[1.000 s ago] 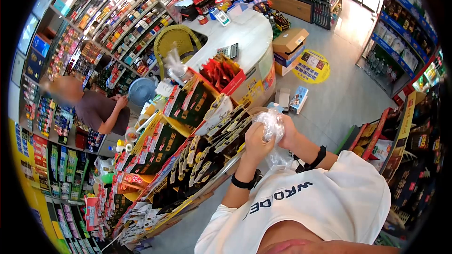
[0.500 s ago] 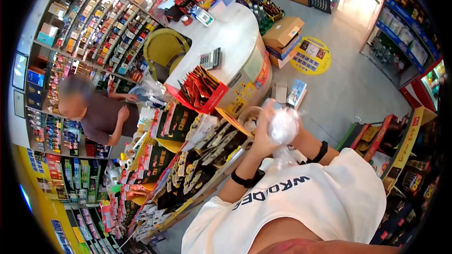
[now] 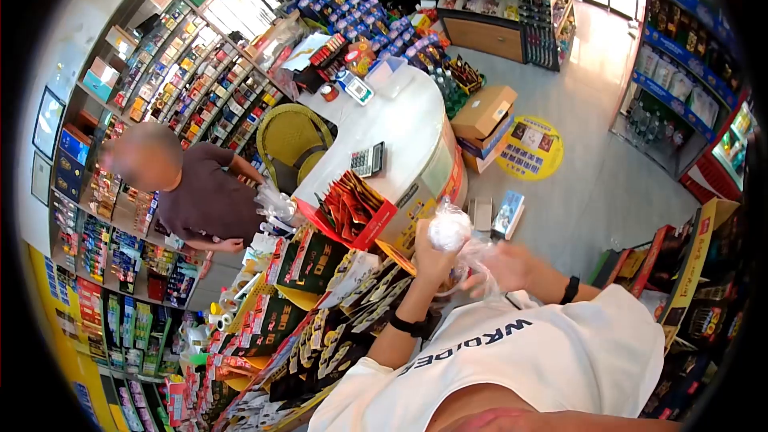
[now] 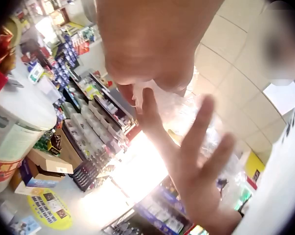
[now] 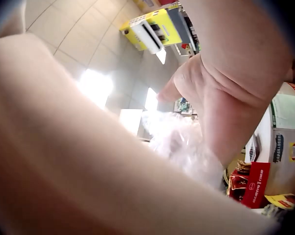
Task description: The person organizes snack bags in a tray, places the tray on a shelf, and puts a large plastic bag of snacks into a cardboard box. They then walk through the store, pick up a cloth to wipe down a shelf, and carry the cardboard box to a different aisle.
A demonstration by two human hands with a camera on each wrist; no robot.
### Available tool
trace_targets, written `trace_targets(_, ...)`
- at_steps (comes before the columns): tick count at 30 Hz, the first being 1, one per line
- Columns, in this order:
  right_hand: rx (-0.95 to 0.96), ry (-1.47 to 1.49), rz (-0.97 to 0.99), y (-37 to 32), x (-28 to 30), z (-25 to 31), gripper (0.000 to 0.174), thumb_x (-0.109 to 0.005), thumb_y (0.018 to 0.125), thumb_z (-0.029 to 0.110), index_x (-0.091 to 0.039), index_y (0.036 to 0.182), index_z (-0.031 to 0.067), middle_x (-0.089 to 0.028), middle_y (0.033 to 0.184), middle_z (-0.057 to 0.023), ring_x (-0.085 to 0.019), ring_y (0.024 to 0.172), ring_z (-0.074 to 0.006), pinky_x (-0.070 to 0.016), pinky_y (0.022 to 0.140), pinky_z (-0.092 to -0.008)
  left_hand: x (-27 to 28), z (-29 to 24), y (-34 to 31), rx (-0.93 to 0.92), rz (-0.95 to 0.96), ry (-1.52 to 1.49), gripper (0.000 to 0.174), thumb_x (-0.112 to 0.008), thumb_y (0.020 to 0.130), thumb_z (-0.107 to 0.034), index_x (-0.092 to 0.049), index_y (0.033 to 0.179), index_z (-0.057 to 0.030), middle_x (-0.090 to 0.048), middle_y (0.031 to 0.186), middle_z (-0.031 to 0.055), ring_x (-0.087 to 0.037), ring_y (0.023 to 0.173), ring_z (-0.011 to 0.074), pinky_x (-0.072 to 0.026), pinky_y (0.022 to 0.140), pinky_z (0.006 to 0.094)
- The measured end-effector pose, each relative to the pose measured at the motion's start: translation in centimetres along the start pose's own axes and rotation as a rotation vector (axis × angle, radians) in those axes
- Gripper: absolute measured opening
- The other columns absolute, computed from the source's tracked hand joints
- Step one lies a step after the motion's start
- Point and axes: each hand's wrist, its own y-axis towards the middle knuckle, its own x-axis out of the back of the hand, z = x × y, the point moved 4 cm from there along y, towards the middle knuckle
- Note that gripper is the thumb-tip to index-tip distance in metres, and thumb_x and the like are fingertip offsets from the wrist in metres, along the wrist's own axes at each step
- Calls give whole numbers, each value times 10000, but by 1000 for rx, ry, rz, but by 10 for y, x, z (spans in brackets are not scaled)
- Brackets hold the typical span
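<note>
My left hand point(image 3: 434, 260) grips a balled-up clear plastic bag point(image 3: 450, 230), a round whitish lump of it bulging above the fist. In the left wrist view the curled left fist point(image 4: 150, 54) hangs from the top, with crinkled film below it. My right hand point(image 3: 512, 266) is beside the bag's loose lower part, to the right. Its fingers look spread and blurred in the left wrist view, where the right hand point(image 4: 191, 166) reaches up towards the fist. Crumpled film of the same bag point(image 5: 181, 142) shows in the right wrist view, partly behind a large blurred arm.
A snack rack point(image 3: 320, 328) runs along my left side. Behind it a white counter point(image 3: 408, 112) carries a calculator point(image 3: 368, 159) and a red box of packets point(image 3: 352, 212). A person point(image 3: 204, 184) stands behind the rack. Cardboard boxes point(image 3: 482, 116) are on the floor ahead; shelves point(image 3: 688, 264) line the right.
Both hands were together round the bag; now the right hand has come away to the right while the left keeps its grip. The person behind the rack has shifted and lowered an arm.
</note>
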Motion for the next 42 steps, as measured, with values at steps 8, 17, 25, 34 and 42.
trace_targets(8,483,-1563,-605,18,27,22,215,-594,814,33,-569,1022,-17,-643,826,-127,-623,716,-149,-505,657,-298,1,35,1,-25,108,609,408,-588,747,-70,-589,1155,-80,-575,873,222,-574,819,376,-462,728,419)
trace_targets(17,1012,-1910,-239,43,-22,21,296,-720,714,190,-653,972,60,-562,1169,-112,-497,1106,-277,-376,938,-371,-12,59,-46,141,465,232,308,-537,758,-27,-561,1052,59,-601,974,231,-573,1012,351,-444,859,390)
trace_targets(25,292,-964,-158,83,70,-6,556,-673,808,291,-489,1284,69,-547,1208,-106,-503,1139,-233,-384,981,-384,24,60,-44,471,443,-119,647,-532,806,-10,-239,1384,-7,-501,1218,168,-518,1091,230,-433,905,322)
trace_targets(34,32,-77,-170,84,74,-34,486,-595,797,169,-476,1268,138,-580,1170,-69,-546,1100,-265,-405,976,-467,39,4,-36,130,364,511,818,-509,729,-24,-72,1420,22,-561,1079,306,-566,986,446,-442,881,446)
trace_targets(42,488,-915,-513,76,123,-21,398,-463,726,4,-598,1098,-43,-629,1000,-119,-610,881,-174,-501,782,-286,19,33,-65,-41,716,503,764,-463,796,-10,-22,1416,56,-165,1416,333,-208,1329,450,-232,1086,445)
